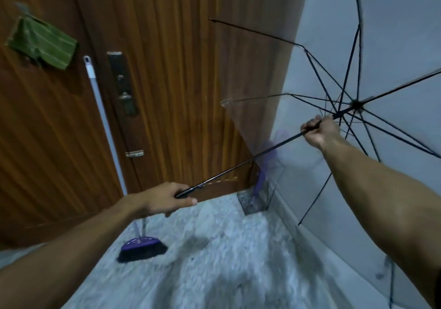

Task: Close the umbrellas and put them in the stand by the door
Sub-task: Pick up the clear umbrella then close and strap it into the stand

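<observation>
a: head view. what's the umbrella [334, 74] doing?
b: open, clear canopy, black ribs spread out at the right against the pale wall [393, 22]. black shaft [238, 166] runs diagonally from lower left up to the hub at right.
a: hands?
b: left hand [164, 199] wrapped around the handle end of the shaft, fingers curled, thumb lying along it. right hand [321, 131] fisted round the shaft higher up, just short of the hub where the ribs meet.
a: stand?
b: stand [256, 200] is a clear boxy container on the floor in the corner where the wooden door [167, 70] meets the wall. something purple [261, 177] stands in it, seen through the canopy, blurry, can't tell what for sure. the held umbrella is above it and apart from it.
a: other stuff?
b: broom [142, 249] with purple head and dark bristles on the speckled floor [214, 261], its pale handle leaning on the door. green striped cloth [43, 43] hanging upper left on the door. metal lock plate [123, 83] mid door.
</observation>
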